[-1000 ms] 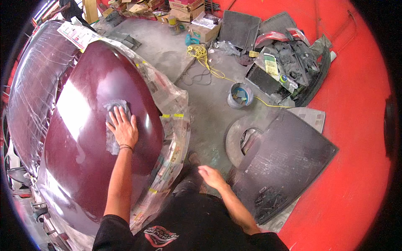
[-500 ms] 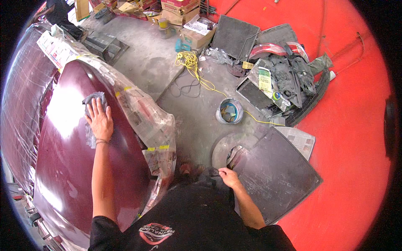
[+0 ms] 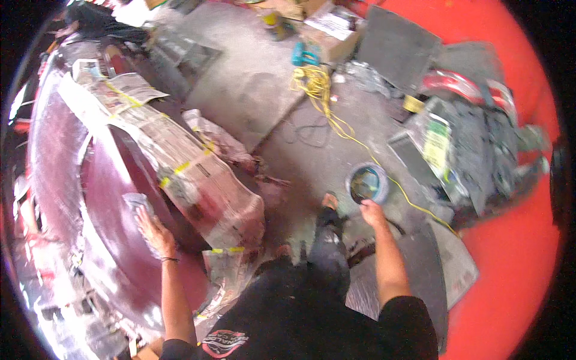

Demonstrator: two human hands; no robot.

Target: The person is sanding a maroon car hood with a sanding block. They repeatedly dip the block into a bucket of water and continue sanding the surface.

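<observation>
My left hand (image 3: 157,236) rests with its fingers stretched over a grey cloth (image 3: 138,202), pressing it to a glossy maroon car panel (image 3: 117,237). Newspaper masking (image 3: 207,174) with yellow tape strips runs along the panel's right side. On the right, my right hand (image 3: 372,211) is closed, its fingertips by the near rim of a round bucket (image 3: 384,183) on the floor. Whether the hand touches the rim, or what is pinched in it, I cannot make out. Motion smears both hands somewhat.
A yellow cord (image 3: 317,84) lies coiled on the floor and trails past the bucket. Dark car parts (image 3: 480,144) are heaped at the right against the red surface (image 3: 510,288). Beside my right leg lies a dark flat panel (image 3: 414,264). A cardboard box (image 3: 333,42) stands at the back.
My view has shifted, and my left hand with the cloth now sits lower on the maroon panel. My right hand has moved forward, up to the bucket. A foot has come into view.
</observation>
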